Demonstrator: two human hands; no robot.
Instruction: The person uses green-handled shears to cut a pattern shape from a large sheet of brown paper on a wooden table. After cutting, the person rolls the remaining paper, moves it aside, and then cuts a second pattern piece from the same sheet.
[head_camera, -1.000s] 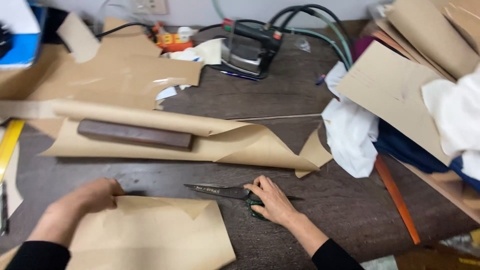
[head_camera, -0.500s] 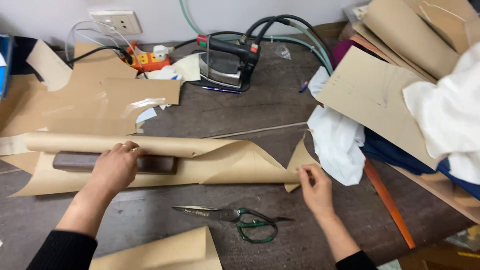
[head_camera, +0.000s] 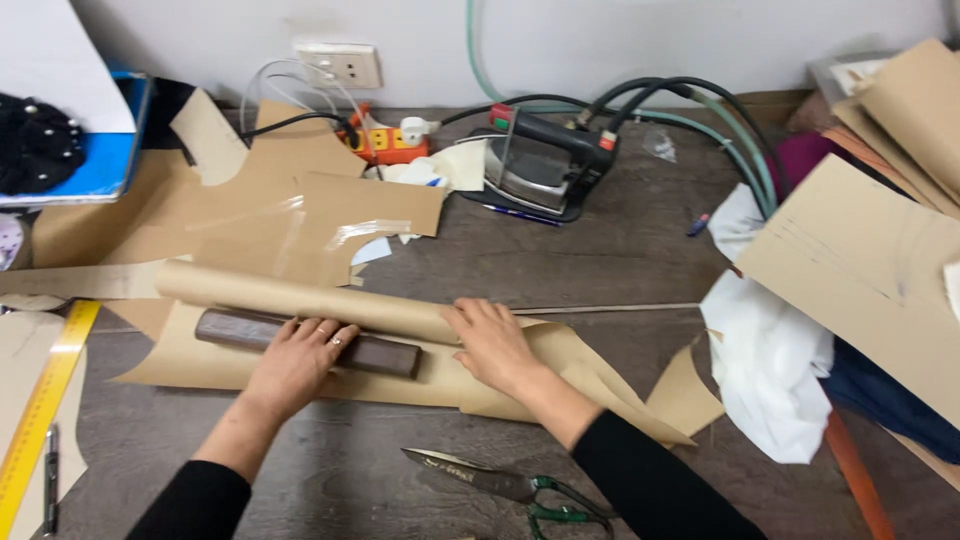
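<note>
Left hand (head_camera: 297, 362) lies flat on the dark bar (head_camera: 306, 342) weighting the brown paper sheet (head_camera: 520, 380), near the table's (head_camera: 620, 250) front edge. Right hand (head_camera: 492, 343) is open, palm pressing the part-rolled sheet. I judge flattening underway; scissors (head_camera: 500, 484) untouched.

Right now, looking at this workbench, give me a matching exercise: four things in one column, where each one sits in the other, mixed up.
Things:
1. dark bar
2. scissors
3. iron
4. yellow ruler

Places:
A. far side, among hoses
B. left edge
C. under the left hand
D. near edge, beside the right sleeve

Pairs: 1-C, 2-D, 3-A, 4-B
</note>
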